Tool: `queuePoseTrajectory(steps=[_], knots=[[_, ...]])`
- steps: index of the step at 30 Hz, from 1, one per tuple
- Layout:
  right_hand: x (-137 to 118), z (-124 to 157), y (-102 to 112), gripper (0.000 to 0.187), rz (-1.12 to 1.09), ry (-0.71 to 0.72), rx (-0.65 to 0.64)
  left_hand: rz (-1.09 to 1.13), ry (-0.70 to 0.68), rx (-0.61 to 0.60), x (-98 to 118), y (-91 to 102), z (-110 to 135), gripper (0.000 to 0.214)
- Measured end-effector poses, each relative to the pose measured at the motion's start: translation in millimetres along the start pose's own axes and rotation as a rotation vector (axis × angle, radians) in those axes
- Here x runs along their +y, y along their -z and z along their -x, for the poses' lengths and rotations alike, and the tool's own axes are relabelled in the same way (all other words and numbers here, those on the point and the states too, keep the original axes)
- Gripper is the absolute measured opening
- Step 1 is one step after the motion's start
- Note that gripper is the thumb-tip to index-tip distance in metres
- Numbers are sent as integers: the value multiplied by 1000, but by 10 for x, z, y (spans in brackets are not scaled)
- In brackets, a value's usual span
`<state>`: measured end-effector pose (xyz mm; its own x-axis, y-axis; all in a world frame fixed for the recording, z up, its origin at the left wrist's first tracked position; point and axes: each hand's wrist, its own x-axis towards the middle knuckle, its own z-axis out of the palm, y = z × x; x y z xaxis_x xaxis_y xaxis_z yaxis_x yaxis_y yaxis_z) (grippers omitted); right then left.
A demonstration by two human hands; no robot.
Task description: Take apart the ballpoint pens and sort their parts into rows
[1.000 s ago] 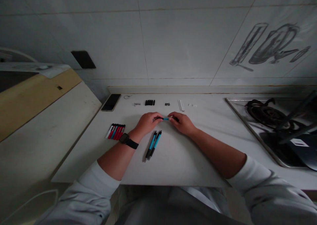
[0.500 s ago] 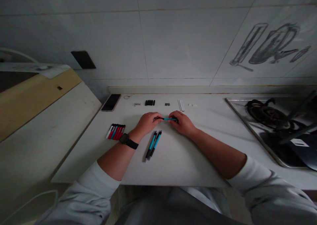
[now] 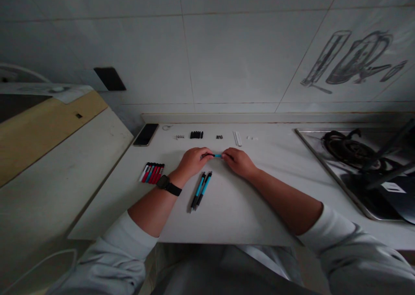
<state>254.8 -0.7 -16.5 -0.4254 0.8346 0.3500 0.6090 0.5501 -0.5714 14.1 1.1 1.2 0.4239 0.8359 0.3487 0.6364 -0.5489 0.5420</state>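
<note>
White countertop (image 3: 256, 219) lay below, where the left hand (image 3: 193, 161) and the right hand (image 3: 239, 162) had fingers clamped on opposite ends of a blue pen (image 3: 218, 155), held sideways between them, probably for steadiness.

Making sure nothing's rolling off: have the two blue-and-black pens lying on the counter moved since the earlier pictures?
No. Judged against the stove, the two pens keep the same place and slant.

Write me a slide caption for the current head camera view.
Left hand and right hand hold a blue-and-black pen between them, beyond two similar pens lying on a white counter.
</note>
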Motion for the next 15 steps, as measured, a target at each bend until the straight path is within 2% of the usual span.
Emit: queuePoseTrajectory(steps=[2, 6, 9, 12, 15], knots=[[-3, 0, 2, 13, 12, -3, 16, -3, -2, 0, -8, -4, -1, 14], [6, -4, 3, 16, 6, -10, 0, -3, -9, 5, -23, -13, -6, 14], [20, -7, 0, 26, 21, 11, -32, -11, -11, 2, -23, -16, -8, 13], [27, -1, -5, 15, 25, 6, -2, -7, 3, -11, -15, -12, -9, 14], [18, 2, -3, 19, 7, -18, -9, 9, 17, -14, -12, -7, -10, 14]])
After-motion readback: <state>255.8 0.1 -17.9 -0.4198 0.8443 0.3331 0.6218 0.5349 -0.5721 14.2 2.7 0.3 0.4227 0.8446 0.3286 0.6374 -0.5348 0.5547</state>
